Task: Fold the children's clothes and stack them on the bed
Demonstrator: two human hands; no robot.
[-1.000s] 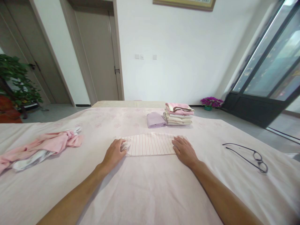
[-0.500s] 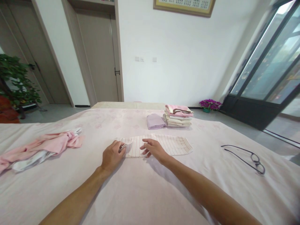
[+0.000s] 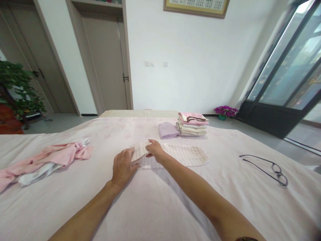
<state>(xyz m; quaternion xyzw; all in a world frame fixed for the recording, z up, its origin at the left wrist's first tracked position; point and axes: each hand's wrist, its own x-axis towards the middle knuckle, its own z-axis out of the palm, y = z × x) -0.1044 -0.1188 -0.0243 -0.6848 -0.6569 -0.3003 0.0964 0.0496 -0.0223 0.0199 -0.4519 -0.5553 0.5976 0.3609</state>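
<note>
A cream garment with thin stripes (image 3: 185, 154) lies in a long flat strip across the bed; its exact kind cannot be made out. My left hand (image 3: 123, 167) grips the garment's left end, fingers on top and thumb towards the near edge. Part of that end is raised off the layer beneath it. Close by, my right hand (image 3: 155, 151) pinches the cloth to the right of my left hand, its index finger near the far edge. The rest of the strip stretches flat to the right, past my right wrist.
Behind the garment sit a folded lilac cloth (image 3: 168, 130) and a stack of folded clothes (image 3: 192, 124). Crumpled pink and white clothing (image 3: 57, 157) lies at left, eyeglasses (image 3: 277, 170) at right. All rest on a pale pink bedsheet (image 3: 155, 207).
My right hand has moved slightly left and away from me and has taken hold of the cloth. The left end of the garment is now lifted between both hands.
</note>
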